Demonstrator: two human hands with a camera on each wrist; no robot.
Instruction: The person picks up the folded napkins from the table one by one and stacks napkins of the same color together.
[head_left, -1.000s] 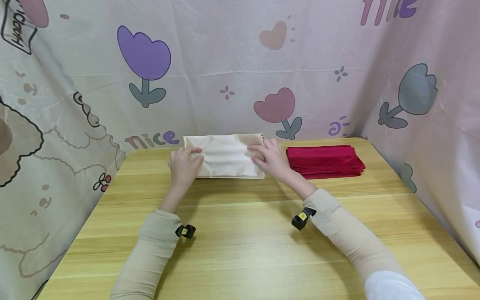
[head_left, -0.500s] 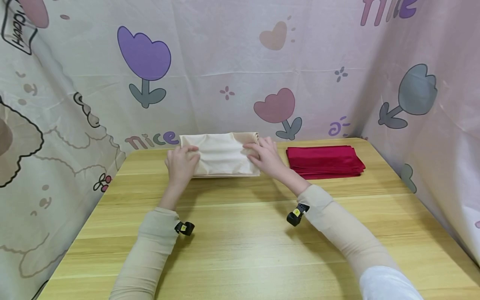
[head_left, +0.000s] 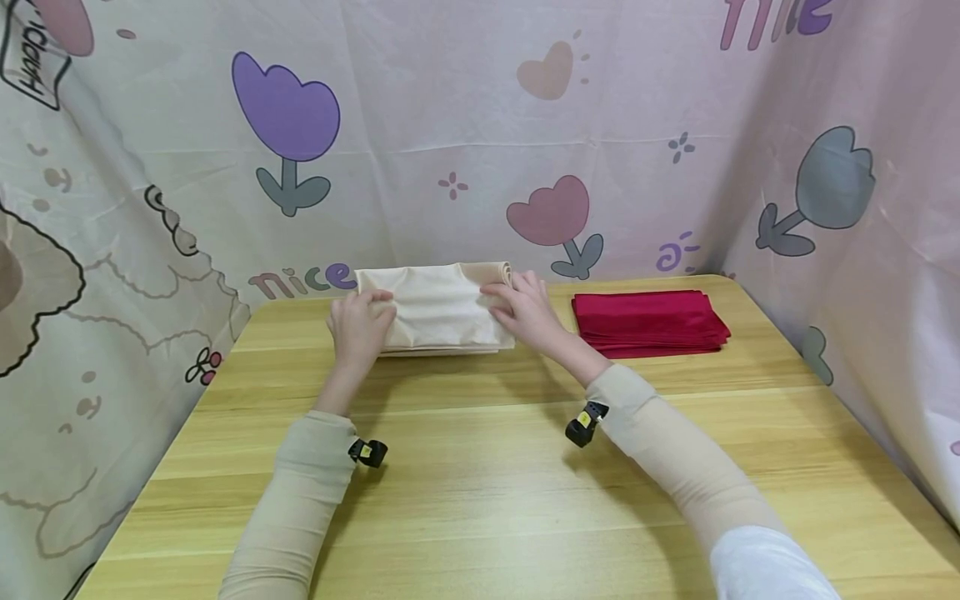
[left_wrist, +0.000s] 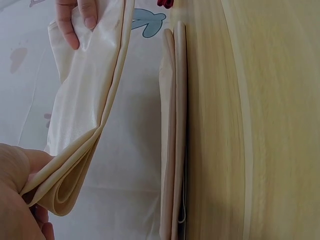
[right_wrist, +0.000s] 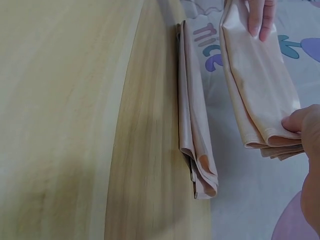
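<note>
A cream folded cloth with a satiny sheen is held at its two ends near the table's far edge. My left hand pinches its left end, thumb on the near face and fingers behind. The right end is gripped the same way by my right hand. Both wrist views show this cloth raised, its layers looping at the ends. Beneath it, another folded cream cloth lies flat on the table, mostly hidden in the head view except for a thin front edge.
To the right of the cream cloth lies a neat stack of folded dark red cloth on the wooden table. A printed curtain hangs behind the table and along both sides. A small black camera sits on each wrist.
Both hands have shifted slightly left and up with the cream cloth between them. More of the lower cloth's front edge shows now. The red stack has stayed put.
</note>
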